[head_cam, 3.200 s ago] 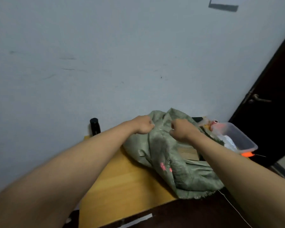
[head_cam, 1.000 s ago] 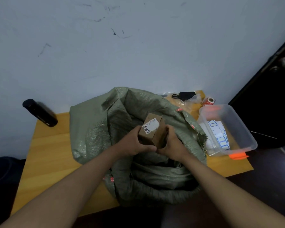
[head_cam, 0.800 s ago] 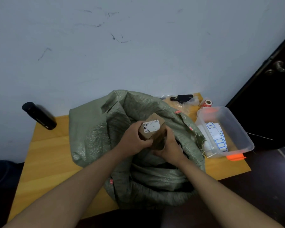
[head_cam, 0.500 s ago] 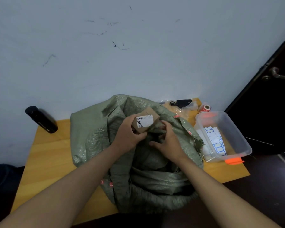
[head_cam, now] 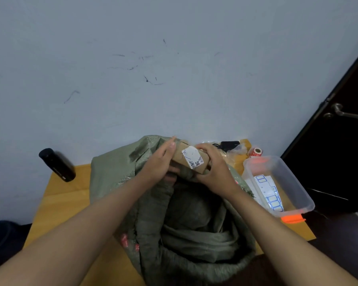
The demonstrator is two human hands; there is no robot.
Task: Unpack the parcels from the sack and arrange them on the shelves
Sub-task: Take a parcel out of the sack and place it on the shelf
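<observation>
You hold a small brown cardboard parcel (head_cam: 189,161) above the open mouth of the green woven sack (head_cam: 186,213), near the middle of the view, with both hands on it. The parcel lies tilted, its white shipping label (head_cam: 191,157) facing up toward you. Your left hand (head_cam: 158,165) supports the parcel's left end, its fingers stretched along that side and the thumb tucked underneath. Your right hand (head_cam: 214,172) curls over the parcel's right end, gripping it from the 3 o'clock side. The sack slumps on a light wooden table (head_cam: 64,199), its dark inside open toward you at 6 o'clock. At 9 o'clock from the parcel, a black cylindrical bottle (head_cam: 57,164) stands by the pale wall (head_cam: 174,58). At 4 o'clock a clear plastic box (head_cam: 281,182) with an orange clip holds sheets of blue-framed labels (head_cam: 267,190). At 2 o'clock sit a red tape roll (head_cam: 256,152) and a black charger (head_cam: 227,144) on crinkled plastic. A dark door (head_cam: 339,141) with a metal handle fills the far right.
</observation>
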